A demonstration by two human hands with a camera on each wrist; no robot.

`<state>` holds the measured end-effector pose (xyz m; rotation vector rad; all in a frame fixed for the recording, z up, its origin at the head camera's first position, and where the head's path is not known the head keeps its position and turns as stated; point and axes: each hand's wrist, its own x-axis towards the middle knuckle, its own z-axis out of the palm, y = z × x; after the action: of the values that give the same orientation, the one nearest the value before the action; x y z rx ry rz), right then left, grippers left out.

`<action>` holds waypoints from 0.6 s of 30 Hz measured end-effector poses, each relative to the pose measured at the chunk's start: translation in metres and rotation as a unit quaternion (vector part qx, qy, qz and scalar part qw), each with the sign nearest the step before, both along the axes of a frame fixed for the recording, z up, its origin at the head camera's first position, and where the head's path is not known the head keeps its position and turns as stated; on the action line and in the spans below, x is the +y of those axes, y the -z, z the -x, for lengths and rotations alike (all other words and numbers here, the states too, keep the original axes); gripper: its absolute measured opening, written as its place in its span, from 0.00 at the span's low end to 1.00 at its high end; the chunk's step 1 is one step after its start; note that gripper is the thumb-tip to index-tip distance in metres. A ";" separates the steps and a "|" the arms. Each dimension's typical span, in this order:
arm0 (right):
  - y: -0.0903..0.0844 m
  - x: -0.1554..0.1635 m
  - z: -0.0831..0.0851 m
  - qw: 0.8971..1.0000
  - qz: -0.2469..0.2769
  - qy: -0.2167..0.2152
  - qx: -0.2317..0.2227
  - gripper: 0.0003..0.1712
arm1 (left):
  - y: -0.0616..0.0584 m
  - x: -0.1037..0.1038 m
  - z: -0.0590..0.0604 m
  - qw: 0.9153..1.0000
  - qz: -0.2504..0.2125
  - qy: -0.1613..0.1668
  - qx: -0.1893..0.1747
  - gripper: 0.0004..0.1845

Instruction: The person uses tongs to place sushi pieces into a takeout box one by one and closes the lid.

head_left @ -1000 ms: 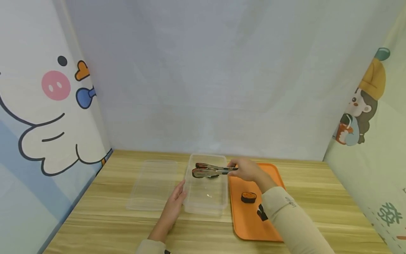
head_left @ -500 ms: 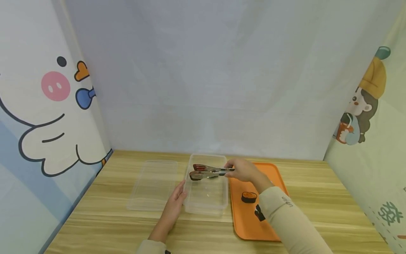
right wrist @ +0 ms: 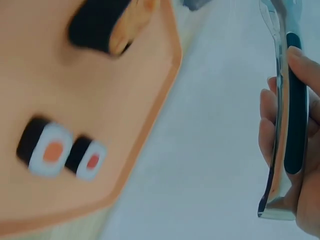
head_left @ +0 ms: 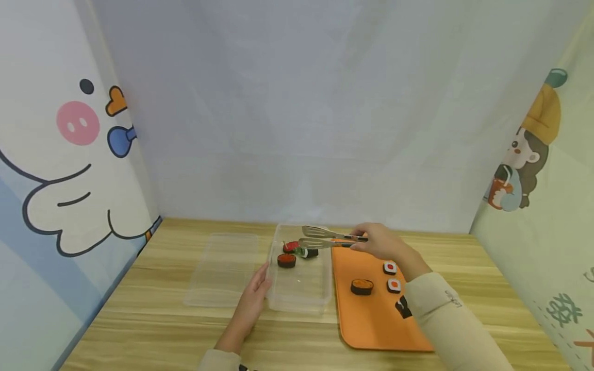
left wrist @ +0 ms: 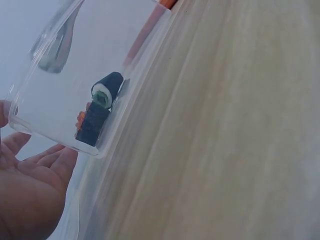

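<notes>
Tongs (right wrist: 296, 115), tips apart, gripped by right hand (head_left: 381, 242) | lettering (head_left: 452, 299) on right sleeve (head_left: 452, 322), too small to read | clear box (head_left: 301, 289), between the hands, beneath tongs' tips | left hand (head_left: 252, 299), fingers relaxed, touching box's side

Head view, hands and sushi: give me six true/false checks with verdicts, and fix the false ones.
1. The right hand holds the tongs. True.
2. The tongs grip a piece of sushi. False: their tips are apart, with nothing between them.
3. The left hand is at the left side of the clear plastic box. True.
4. The box is covered. False: it is open, and the clear lid lies to its left.
5. The orange-topped gunkan is on the orange tray. True.
6. The tray has no maki. False: two maki lie there.
</notes>
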<state>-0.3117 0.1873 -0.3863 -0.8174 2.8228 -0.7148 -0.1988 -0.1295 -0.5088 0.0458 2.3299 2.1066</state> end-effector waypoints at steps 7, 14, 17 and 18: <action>-0.006 0.051 -0.010 0.999 -0.026 0.022 0.018 0.23 | -0.001 0.001 0.000 1.000 0.003 0.000 -0.001 0.27; 0.001 0.106 -0.021 0.998 -0.034 0.034 0.026 0.22 | 0.000 0.002 0.002 1.000 0.002 -0.007 -0.003 0.27; 0.006 0.127 -0.027 0.998 -0.042 0.041 0.025 0.21 | 0.001 0.003 0.002 1.000 0.004 -0.010 -0.003 0.28; 0.009 0.133 -0.028 0.998 -0.044 0.044 0.024 0.21 | 0.001 0.003 0.002 1.000 0.003 -0.011 -0.004 0.28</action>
<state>-0.2833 0.3204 -0.3950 -0.7092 2.9256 -0.5853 -0.2010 -0.1265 -0.5101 0.0124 2.3433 2.1039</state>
